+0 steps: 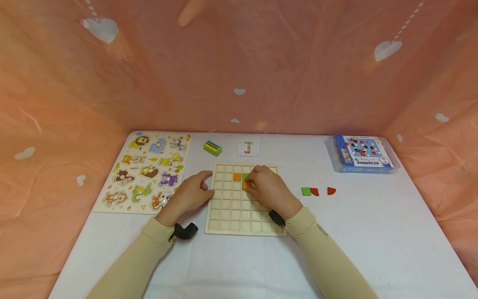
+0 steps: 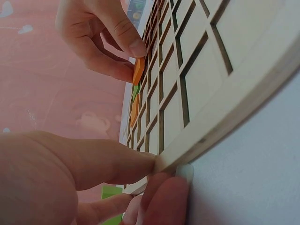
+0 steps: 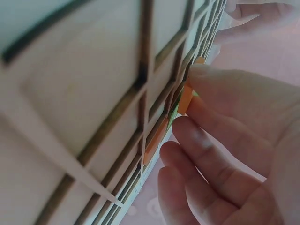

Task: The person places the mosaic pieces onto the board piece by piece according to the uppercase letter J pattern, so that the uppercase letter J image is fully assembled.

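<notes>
A pale wooden grid board (image 1: pixel 228 214) lies in front of me. My left hand (image 1: pixel 192 192) grips its left edge, thumb and fingers at the rim in the left wrist view. Over the upper part of the board, my right hand (image 1: pixel 269 187) pinches an orange square tile (image 3: pixel 185 99) between thumb and index finger, tilted at a cell. Another orange tile (image 1: pixel 237 177) and a green tile (image 1: pixel 244 176) sit in cells of the row beyond. Further along that row, the right wrist view shows one more orange tile (image 3: pixel 155 141), which my hand hides in the head view.
Right of the board lie a green square (image 1: pixel 306 191) and two red quarter-round tiles (image 1: pixel 331 191). Behind it are a pattern card (image 1: pixel 248 148) and a green block with coloured bars (image 1: pixel 212 148). An animal puzzle board (image 1: pixel 128 168) lies left, a boxed set (image 1: pixel 364 153) back right.
</notes>
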Motion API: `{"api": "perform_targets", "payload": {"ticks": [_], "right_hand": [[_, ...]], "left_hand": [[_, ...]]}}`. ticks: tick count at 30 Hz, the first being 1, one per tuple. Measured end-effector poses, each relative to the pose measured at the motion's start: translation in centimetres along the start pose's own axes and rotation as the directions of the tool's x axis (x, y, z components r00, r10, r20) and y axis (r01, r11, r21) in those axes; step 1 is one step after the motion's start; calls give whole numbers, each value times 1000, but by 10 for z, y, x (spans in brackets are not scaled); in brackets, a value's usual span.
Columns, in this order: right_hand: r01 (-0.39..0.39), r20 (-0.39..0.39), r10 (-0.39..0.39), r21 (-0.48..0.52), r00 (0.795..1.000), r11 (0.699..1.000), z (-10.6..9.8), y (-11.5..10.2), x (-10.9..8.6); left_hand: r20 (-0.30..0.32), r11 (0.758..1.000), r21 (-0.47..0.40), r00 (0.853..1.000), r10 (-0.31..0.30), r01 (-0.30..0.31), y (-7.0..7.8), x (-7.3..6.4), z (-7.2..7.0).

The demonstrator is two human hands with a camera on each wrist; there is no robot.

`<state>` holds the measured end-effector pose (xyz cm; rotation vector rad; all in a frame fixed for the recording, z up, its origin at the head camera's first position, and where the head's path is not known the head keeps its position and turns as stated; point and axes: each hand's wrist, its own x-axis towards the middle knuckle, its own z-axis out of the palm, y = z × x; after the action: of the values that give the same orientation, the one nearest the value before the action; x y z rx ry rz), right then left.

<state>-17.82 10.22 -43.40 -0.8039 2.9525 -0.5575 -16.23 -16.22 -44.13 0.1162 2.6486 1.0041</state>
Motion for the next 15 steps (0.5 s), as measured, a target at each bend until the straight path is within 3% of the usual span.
{"api": "perform_targets", "payload": {"ticks": [15], "right_hand": [[-6,7,6,-10,1000,1000,-1,-3,0]], "left_hand": [[-4,1000,-10,1000,4,-4,-1,0,0]]}}
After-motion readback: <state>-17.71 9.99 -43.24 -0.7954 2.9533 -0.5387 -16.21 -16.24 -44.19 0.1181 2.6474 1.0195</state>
